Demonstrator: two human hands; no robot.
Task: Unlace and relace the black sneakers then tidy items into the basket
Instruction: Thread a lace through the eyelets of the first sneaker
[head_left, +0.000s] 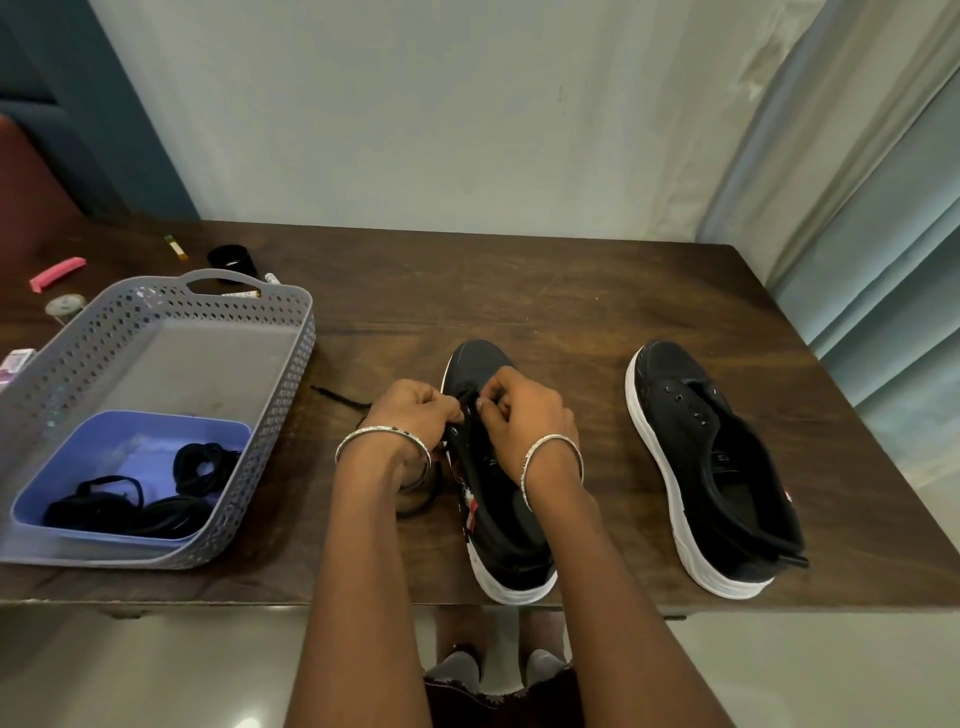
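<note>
Our left hand (415, 408) and right hand (524, 415) meet over the top of the middle shoe (480, 364). Both are curled and pinch the black lace (340, 397) near the holes. We cannot see which hole it is. It looks like we are working the lace through a hole, but we cannot tell if it goes in or comes out. To do this well, we should hold the lace close to the hole, keep it flat and not twisted, and pull slowly so the shoe does not slide. One hand can hold the flap steady while the other pulls. The loose end lies on the table (571, 322) to the left, so we should not let it catch on the bangle (382, 441). The shoe sits near the front edge of the table, toe pointing away, between the basket (296, 364) and the other shoe (701, 441). It is black with a thick white sole and a bit of red on its side. The other shoe has bare holes and no lace.
</note>
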